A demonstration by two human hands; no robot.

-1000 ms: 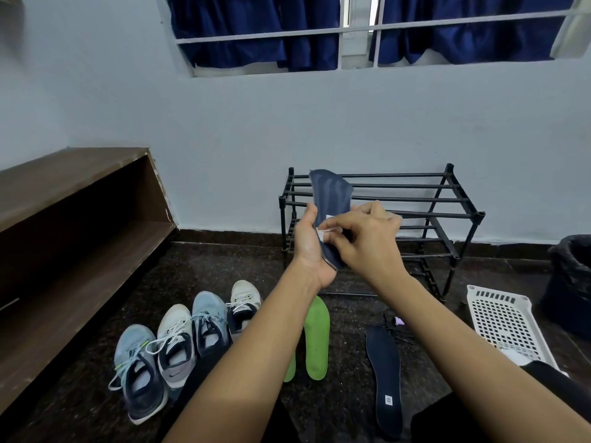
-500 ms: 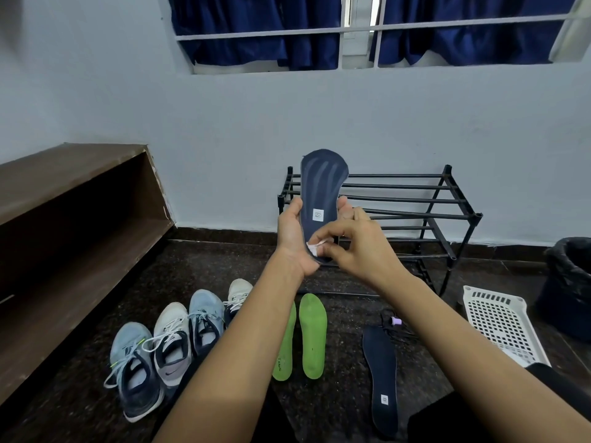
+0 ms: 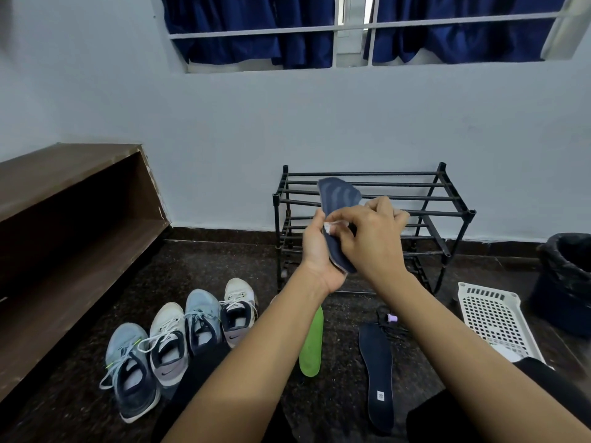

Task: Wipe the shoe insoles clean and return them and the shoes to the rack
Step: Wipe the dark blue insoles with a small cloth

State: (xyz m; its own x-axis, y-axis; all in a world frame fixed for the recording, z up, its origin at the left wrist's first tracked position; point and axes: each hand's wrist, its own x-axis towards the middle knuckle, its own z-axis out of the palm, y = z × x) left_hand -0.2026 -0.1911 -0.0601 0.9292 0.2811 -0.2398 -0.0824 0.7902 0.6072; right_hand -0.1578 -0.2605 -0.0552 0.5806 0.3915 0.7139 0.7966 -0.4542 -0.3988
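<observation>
My left hand grips a dark navy insole by its lower half, toe end tilted up and left. My right hand pinches a small white wipe against the insole's face. Behind them stands the black metal shoe rack, with nothing on its bars. On the floor lie a green insole, partly hidden by my left forearm, and a second navy insole. Several sneakers stand in a row at the left.
A brown wooden bench shelf runs along the left wall. A white perforated basket lies at the right, beside a bin lined with a black bag. A small purple-capped object with black cord lies near the rack.
The insole has tilted from upright to leaning left and dropped a little. My right hand has slid up along it with the wipe. The view has shifted slightly.
</observation>
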